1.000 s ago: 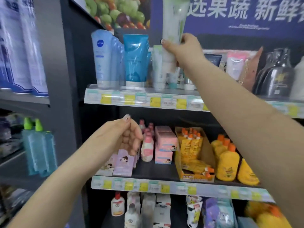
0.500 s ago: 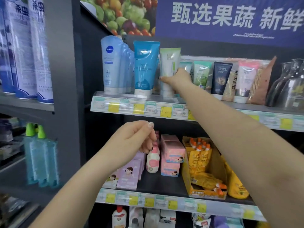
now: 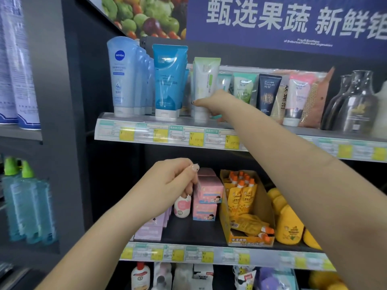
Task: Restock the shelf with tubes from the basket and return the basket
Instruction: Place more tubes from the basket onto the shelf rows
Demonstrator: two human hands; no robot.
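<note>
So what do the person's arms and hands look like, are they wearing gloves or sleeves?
No gloves and no sleeves in view: both forearms are bare right up to the picture's edge. The left hand has a pale, glossy polished nail on the thumb. The right hand shows a dark-tipped nail. No watch, bracelet or ring is visible on either.

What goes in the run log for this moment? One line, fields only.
phase: placing | right hand: gripping white-green tube upright on top shelf | left hand: curled, empty | basket: unseen
</note>
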